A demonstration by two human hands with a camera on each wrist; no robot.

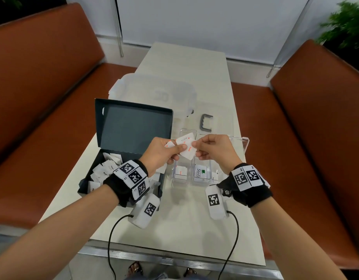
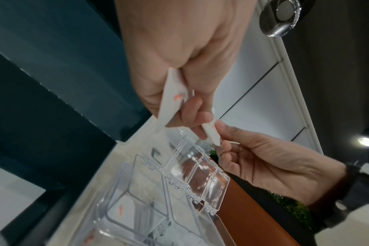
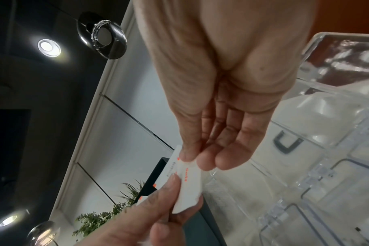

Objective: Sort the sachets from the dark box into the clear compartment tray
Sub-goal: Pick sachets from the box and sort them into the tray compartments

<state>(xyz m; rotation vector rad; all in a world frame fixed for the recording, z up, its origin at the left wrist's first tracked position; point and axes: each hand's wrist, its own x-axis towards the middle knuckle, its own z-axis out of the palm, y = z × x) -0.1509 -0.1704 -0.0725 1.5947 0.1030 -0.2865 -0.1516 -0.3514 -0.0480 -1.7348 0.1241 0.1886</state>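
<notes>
White salt sachets [image 1: 187,149] fan in your left hand [image 1: 161,153]; your right hand [image 1: 212,147] pinches one corner. Peel off only that one, then lower it flat into the clear compartment tray [image 1: 191,183] beside its match.

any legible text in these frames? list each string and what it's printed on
"Stevia": on the sachet in the near right compartment of the clear tray, beside a green mark.
Orange print on the sachets held between left hand and right hand: blurred, unreadable.
Dark print on sachets in the dark box: too small.
Wristband tags: square code patterns; tiny labels unreadable.
</notes>
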